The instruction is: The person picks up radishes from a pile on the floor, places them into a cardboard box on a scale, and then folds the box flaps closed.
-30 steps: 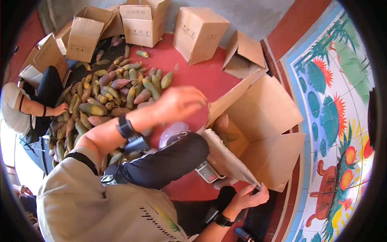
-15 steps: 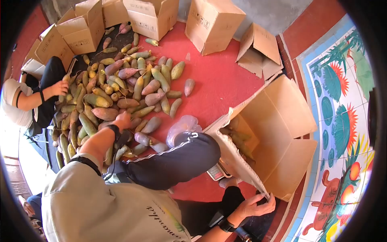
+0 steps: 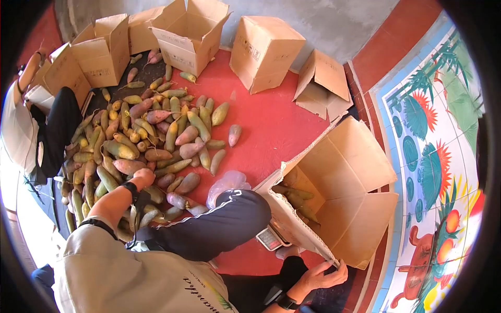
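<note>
A large heap of green and pinkish-purple radishes point(image 3: 122, 149) lies on the left. My left hand point(image 3: 143, 178) reaches down among the radishes at the heap's near side, fingers curled; what is under them is hidden. My right hand point(image 3: 323, 275) pinches the edge of the flap of an open cardboard box point(image 3: 360, 156) at the right. Several green radishes point(image 3: 298, 201) lie inside that box, partly covered by its near wall. Beside my knee rests a clear plastic bag point(image 3: 228, 183).
A scale with a display point(image 3: 270, 239) sits by the box's base. Several cardboard boxes point(image 3: 180, 49) line the wall. Another cardboard box point(image 3: 326, 83) lies tipped near the corner. At left a co-worker point(image 3: 21, 130) sits by the heap. A painted tile wall point(image 3: 428, 182) runs along the right.
My view has shifted slightly. My left hand has drawn back a little toward me over the heap. The co-worker's hand has left the radishes and risen toward the boxes. My right hand still grips the flap.
</note>
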Tool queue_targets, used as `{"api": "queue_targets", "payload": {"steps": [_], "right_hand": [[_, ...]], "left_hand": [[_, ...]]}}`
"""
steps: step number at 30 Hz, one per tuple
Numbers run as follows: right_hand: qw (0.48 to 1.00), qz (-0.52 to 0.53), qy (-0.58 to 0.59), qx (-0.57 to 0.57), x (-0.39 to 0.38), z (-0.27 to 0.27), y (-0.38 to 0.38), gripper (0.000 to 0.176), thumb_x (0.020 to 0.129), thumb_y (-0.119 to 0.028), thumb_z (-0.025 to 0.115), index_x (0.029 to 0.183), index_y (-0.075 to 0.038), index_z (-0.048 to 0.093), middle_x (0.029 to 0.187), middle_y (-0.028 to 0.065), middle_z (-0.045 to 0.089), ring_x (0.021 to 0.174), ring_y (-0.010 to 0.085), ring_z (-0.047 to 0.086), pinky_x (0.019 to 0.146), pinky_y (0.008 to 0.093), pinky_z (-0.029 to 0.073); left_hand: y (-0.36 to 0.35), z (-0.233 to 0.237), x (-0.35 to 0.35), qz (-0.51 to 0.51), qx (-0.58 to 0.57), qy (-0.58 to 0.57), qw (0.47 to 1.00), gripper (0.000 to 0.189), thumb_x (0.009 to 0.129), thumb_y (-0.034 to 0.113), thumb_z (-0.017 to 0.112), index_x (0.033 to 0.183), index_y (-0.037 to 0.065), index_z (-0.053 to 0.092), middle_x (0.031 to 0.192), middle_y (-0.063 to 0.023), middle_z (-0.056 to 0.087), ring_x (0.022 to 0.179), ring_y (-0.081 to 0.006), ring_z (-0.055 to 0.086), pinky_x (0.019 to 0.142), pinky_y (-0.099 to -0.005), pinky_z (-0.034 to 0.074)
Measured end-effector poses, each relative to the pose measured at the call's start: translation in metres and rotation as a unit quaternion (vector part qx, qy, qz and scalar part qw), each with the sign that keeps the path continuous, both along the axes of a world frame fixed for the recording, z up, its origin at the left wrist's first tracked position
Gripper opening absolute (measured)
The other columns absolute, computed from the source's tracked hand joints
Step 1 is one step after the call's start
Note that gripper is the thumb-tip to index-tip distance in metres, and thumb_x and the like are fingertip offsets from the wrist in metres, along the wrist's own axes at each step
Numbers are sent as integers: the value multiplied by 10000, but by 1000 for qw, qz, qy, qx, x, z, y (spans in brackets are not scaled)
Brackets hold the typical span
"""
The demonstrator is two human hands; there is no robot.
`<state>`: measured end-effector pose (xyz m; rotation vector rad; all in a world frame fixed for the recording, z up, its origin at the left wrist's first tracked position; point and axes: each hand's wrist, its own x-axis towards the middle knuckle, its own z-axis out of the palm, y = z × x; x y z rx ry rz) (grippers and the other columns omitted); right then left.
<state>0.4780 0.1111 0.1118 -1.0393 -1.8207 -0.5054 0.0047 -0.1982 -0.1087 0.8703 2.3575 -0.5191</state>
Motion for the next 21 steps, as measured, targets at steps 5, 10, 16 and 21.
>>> {"api": "queue_targets", "payload": {"steps": [5,10,16,21], "right_hand": [[1000,7,12,-10,-5,4,-2,221,845,-95,537,1035,16,521,933,148,522,863,314,465,757,422,365],[999,11,28,-17,-3,0,-2,221,825,-92,551,1023,0,522,928,151,519,869,315,465,756,416,366],[999,16,28,0,-1,-1,-1,223,792,-120,544,986,-10,529,917,147,522,840,319,471,745,415,360],[999,28,38,-23,-2,1,-4,230,789,-79,552,1004,0,539,930,152,540,873,321,478,791,418,363]], "left_hand": [[-10,0,-57,-23,244,-88,965,214,843,219,490,802,45,607,752,-108,653,709,-238,658,542,-358,516],[61,100,-28,-72,563,-3,823,303,942,247,418,716,64,504,650,-48,537,542,-166,493,551,-281,433],[157,291,50,214,743,-414,481,321,949,275,417,716,58,458,765,-41,489,696,-145,461,689,-310,436],[196,359,99,22,784,-454,422,287,954,237,399,750,53,482,840,-62,512,788,-155,498,761,-329,437]]}}
